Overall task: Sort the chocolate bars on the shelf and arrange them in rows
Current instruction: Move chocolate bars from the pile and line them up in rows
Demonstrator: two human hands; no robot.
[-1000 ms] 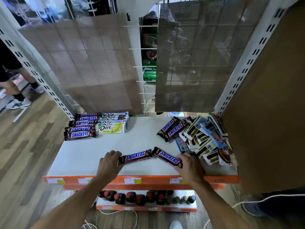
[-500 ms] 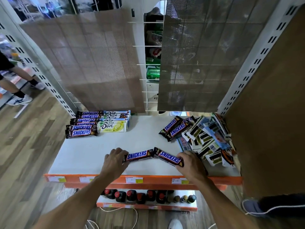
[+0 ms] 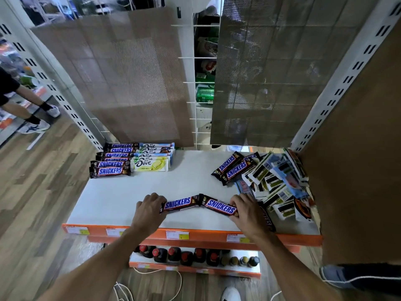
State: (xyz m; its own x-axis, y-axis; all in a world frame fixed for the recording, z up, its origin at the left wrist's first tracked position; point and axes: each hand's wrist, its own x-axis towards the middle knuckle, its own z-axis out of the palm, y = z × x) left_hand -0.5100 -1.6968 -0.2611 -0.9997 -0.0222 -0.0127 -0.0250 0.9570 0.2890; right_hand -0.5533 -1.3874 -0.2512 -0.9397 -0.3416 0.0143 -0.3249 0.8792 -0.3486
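- The left hand (image 3: 149, 210) pinches the left end of a brown-wrapped Snickers bar with blue lettering (image 3: 179, 204); the right hand (image 3: 247, 211) pinches the right end of a second brown Snickers bar (image 3: 219, 206). Both sets of fingers are closed narrowly round a wrapper end.
- Both bars lie on the white shelf board (image 3: 121, 196), near its orange front edge, inner ends touching to make a shallow peak.
- The left bar's long axis runs from about 8 o'clock up to 2 o'clock; the right bar's runs from 10 o'clock down to 4 o'clock. Lettering faces up on both.
- The step in hand looks like gathering two loose bars for the sorted Snickers row (image 3: 111, 164) at the shelf's 10 o'clock corner, beside the pale Dove bars (image 3: 152, 164).
- The next move probably calls for lifting both, turning each to lie 9-to-3 like the row, and setting them at its front.
- An unsorted heap of mixed wrappers (image 3: 273, 181) remains at 2 o'clock.
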